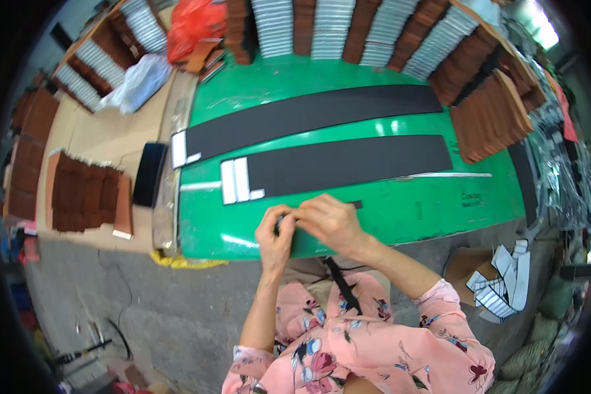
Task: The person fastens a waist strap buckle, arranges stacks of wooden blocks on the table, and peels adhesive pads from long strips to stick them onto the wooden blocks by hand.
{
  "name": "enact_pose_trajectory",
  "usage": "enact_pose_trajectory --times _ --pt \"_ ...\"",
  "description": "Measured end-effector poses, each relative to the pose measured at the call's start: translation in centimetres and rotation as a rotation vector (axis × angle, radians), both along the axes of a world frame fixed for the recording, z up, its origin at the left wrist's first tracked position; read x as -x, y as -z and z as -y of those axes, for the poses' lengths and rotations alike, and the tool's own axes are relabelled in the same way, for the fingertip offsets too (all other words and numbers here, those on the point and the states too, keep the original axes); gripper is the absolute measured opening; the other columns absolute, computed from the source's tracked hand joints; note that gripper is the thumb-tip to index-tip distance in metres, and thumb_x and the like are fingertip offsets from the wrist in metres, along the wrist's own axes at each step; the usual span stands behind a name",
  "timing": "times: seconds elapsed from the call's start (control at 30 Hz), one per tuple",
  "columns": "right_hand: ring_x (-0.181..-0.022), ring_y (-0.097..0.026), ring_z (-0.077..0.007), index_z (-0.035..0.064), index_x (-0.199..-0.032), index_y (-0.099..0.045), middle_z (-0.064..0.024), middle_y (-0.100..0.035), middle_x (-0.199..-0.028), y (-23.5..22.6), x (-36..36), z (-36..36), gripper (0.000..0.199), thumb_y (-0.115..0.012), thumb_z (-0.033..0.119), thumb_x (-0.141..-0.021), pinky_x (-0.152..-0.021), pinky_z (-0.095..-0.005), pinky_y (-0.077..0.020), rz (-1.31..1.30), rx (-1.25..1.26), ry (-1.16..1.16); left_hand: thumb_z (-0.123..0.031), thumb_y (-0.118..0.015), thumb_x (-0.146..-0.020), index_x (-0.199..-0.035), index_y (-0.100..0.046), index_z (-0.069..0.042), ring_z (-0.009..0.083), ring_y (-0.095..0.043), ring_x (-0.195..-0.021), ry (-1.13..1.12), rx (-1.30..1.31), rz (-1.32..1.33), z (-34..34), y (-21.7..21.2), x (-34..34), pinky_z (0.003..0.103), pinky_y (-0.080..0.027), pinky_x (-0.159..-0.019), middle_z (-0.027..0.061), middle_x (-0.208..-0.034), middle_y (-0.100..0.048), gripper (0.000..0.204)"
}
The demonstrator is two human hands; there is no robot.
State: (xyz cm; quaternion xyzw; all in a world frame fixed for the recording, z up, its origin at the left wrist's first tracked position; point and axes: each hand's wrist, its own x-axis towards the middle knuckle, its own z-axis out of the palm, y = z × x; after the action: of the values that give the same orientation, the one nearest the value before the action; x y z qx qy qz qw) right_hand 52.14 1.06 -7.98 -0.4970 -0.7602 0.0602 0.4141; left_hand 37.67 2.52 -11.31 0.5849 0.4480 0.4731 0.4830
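Note:
My left hand point(273, 234) and my right hand point(330, 222) meet at the near edge of the green tabletop point(262, 74). The left fingers curl around a small dark piece point(278, 224), mostly hidden. My right fingertips pinch together right beside it; what is in them cannot be made out. A short dark bit point(357, 205) shows past the right knuckles. Just beyond my hands lies a long black strip point(348, 164) with white rectangular pieces point(236, 180) at its left end. Farther back is a longer black strip point(315, 117), also with white pieces point(179, 148) at its left end.
Stacks of brown pieces point(489, 118) and white pieces point(331, 29) line the table's far side. At left, a dark phone point(150, 175) and a brown stack point(85, 194) rest on a tan board point(67, 134). White scraps point(502, 282) lie in a box at lower right.

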Motion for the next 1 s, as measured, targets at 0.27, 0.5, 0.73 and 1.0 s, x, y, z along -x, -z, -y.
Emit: enact_pose_trajectory --times 0.27,0.5,0.73,1.0 --pt "-0.082 -0.06 -0.0225 0.0057 -0.093 -0.065 -0.005 -0.063 -0.089 -2.4 -1.3 0.1 0.026 -0.071 0.01 -0.069 -0.064 -0.0308 -0.0514 -0.043 -0.078 0.035 -0.011 -0.048 -0.085 -0.084 -0.054 0.002 0.0161 -0.052 -0.079 -0.01 -0.065 0.043 -0.6 1.7 0.2 0.028 -0.042 -0.073 0.0089 -0.085 -0.057 0.014" --pt "-0.105 -0.053 -0.029 0.0044 -0.114 -0.054 -0.0117 -0.055 -0.113 -0.1 -9.5 3.5 0.044 -0.068 0.02 -0.075 -0.086 -0.0374 -0.0456 -0.035 0.249 0.048 -0.011 -0.048 -0.087 -0.084 -0.052 -0.001 0.0116 -0.044 -0.073 -0.038 -0.099 0.038 0.2 0.7 -1.4 0.026 -0.038 -0.068 0.0033 -0.081 -0.05 0.012" --pt "-0.086 -0.061 -0.028 0.0028 -0.104 -0.058 -0.012 -0.062 -0.097 0.4 -9.2 5.1 0.032 -0.068 0.013 -0.076 -0.072 -0.0341 -0.05 -0.246 0.241 0.008 -0.012 -0.049 -0.086 -0.077 -0.05 -0.002 0.0109 -0.044 -0.069 -0.087 -0.002 0.201 -0.4 0.1 -2.5 0.025 -0.037 -0.064 0.0029 -0.074 -0.049 0.013" --pt "-0.084 -0.061 -0.0123 0.0009 -0.113 -0.053 -0.0074 -0.062 -0.099 -7.9 -21.4 10.3 0.038 -0.067 0.014 -0.08 -0.067 -0.0266 -0.052 -0.822 0.158 0.436 -0.022 -0.05 -0.09 -0.11 -0.051 -0.004 0.01 -0.051 -0.084 0.185 -0.057 0.305 -0.7 -7.6 -10.8 0.025 -0.04 -0.075 0.0032 -0.093 -0.055 0.027"
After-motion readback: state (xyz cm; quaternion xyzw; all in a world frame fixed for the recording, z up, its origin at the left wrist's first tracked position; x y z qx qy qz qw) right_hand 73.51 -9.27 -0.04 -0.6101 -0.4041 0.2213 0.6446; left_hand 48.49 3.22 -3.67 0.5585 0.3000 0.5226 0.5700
